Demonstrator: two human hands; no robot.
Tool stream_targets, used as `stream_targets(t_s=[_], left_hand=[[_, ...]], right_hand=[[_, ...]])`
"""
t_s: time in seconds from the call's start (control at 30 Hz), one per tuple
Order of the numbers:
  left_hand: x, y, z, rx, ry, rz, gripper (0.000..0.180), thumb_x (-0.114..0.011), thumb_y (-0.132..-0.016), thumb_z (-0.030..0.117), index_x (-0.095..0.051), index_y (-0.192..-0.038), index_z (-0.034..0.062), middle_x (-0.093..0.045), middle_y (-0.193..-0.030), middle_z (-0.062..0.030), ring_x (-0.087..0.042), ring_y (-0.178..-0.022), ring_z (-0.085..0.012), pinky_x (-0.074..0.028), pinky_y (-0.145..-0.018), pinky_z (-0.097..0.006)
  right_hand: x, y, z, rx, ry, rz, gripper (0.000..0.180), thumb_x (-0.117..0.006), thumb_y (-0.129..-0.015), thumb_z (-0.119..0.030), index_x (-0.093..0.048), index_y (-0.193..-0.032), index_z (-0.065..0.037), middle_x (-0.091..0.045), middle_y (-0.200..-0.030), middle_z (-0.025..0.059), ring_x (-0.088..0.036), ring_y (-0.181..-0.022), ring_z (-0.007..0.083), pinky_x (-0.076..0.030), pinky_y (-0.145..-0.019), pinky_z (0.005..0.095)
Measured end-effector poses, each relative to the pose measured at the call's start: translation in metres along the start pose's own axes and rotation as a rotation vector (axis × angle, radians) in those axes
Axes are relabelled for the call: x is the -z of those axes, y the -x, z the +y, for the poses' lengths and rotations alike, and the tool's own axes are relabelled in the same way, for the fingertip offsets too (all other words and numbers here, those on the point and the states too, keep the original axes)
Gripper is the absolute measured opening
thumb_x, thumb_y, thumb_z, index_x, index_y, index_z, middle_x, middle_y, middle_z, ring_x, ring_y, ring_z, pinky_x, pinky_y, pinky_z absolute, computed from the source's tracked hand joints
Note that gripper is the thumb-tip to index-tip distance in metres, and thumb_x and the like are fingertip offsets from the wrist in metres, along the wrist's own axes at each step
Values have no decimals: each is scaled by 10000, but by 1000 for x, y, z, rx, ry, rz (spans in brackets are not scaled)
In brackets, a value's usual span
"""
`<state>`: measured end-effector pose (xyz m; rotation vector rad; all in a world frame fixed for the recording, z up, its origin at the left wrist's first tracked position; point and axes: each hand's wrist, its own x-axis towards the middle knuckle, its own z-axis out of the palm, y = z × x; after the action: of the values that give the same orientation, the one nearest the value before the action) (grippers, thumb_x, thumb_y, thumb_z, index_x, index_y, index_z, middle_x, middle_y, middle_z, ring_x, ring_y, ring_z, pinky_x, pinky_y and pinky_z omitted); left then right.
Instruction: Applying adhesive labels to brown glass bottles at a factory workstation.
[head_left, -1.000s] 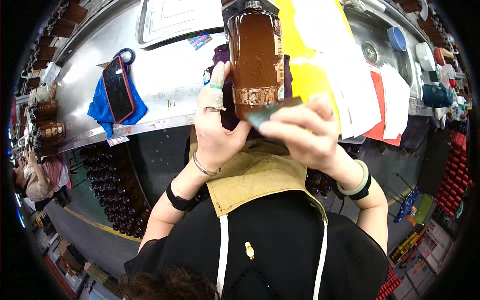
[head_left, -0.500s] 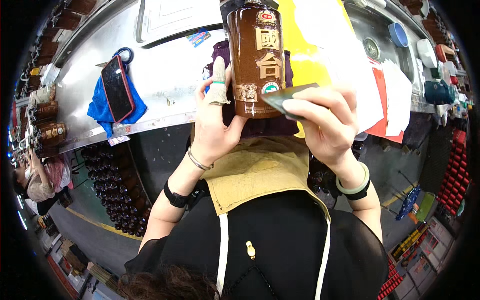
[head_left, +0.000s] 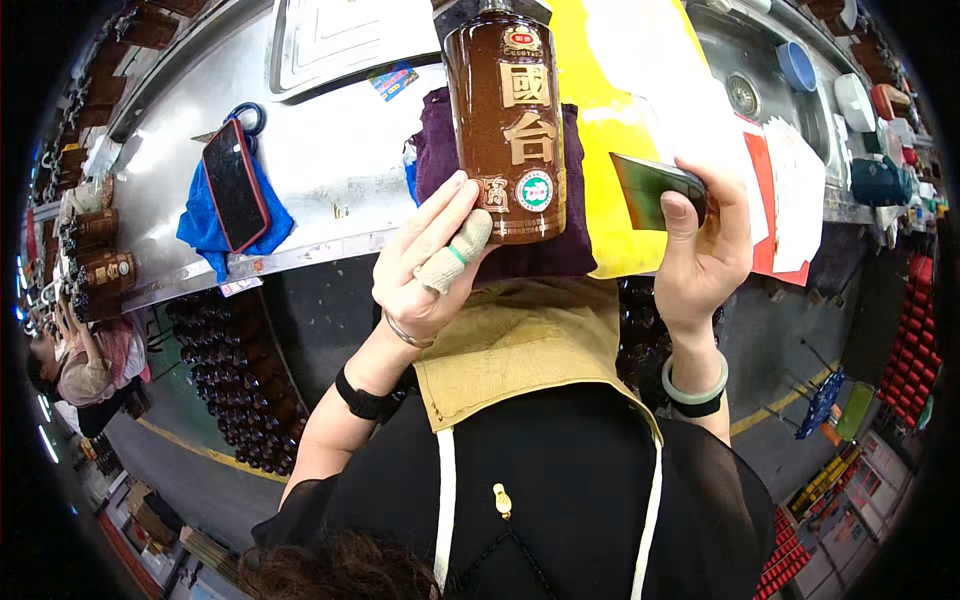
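A brown bottle [head_left: 490,120] with raised gold characters lies on a folded dark purple cloth [head_left: 580,240], its base toward me. Low on its front sits a round green-and-white sticker [head_left: 534,191]. My left hand [head_left: 430,260] grips the bottle's lower left corner, fingers together on its front and thumb by the base. One of those fingers wears a cloth finger cover [head_left: 455,252] with a green band. To the right of the bottle, clear of it, my right hand [head_left: 705,240] is closed on a thin dark green scraper [head_left: 650,190].
A phone [head_left: 236,185] rests on a blue cloth [head_left: 200,215] at the left, with blue-handled scissors [head_left: 247,118] behind. Yellow sheeting [head_left: 600,150] and red and white papers [head_left: 795,200] lie right. A metal tray [head_left: 350,40] is at the back.
My right hand has drawn the scraper rightward, away from the sticker. My left fingers have shifted from the bottle's side onto its lower front. The bottle has moved slightly left.
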<state>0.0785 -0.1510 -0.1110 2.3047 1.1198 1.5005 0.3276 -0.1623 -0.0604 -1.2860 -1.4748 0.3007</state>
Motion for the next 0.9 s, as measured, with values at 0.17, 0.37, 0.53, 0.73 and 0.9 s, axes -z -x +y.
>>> stream_targets(t_s=[0.17, 0.37, 0.53, 0.73, 0.9], left_hand=[[2, -11, 8, -74, -251, -98, 296, -804, -834, 125, -840, -1123, 179, -750, -1292, -114, -644, -1228, -299, -547, -1008, -435], [-9, -20, 0, -103, -74, -28, 344, -810, -774, 10, -851, -1068, 185, -763, -1273, -74, -673, -1205, -363, -585, -989, -415], [-12, -4, -4, -10, -51, 15, 367, -824, -788, -23, -830, -1119, 135, -738, -1281, -165, -694, -1190, -399, -606, -941, -422], [-15, -11, 15, -65, -320, -106, 328, -780, -854, 222, -829, -1153, 348, -640, -1463, -41, -534, -1296, -309, -457, -1106, -449], [-13, -12, 8, -113, -261, -77, 306, -802, -814, 247, -837, -1110, 319, -708, -1383, -62, -574, -1292, -330, -486, -1073, -465]], right_hand=[[-7, -1, -3, -116, -62, 96, 226, -742, -1008, -103, -681, -1186, 21, -673, -1017, 52, -610, -918, 119, -487, -871, 252], [-11, 1, -10, -168, -200, 98, 255, -689, -1049, -108, -663, -1257, 36, -684, -1161, 48, -619, -1033, 112, -485, -955, 264], [-4, 4, 0, -256, -243, 162, 251, -650, -1070, -89, -659, -1287, 38, -684, -1214, 55, -621, -1071, 102, -496, -933, 234], [-15, 3, -8, -259, -246, 140, 231, -705, -1038, -96, -673, -1231, 28, -684, -1085, 29, -615, -990, 97, -486, -914, 240], [-17, 4, -10, -182, -227, 61, 244, -719, -1019, -61, -669, -1239, 33, -695, -1095, 47, -633, -985, 110, -499, -903, 253]])
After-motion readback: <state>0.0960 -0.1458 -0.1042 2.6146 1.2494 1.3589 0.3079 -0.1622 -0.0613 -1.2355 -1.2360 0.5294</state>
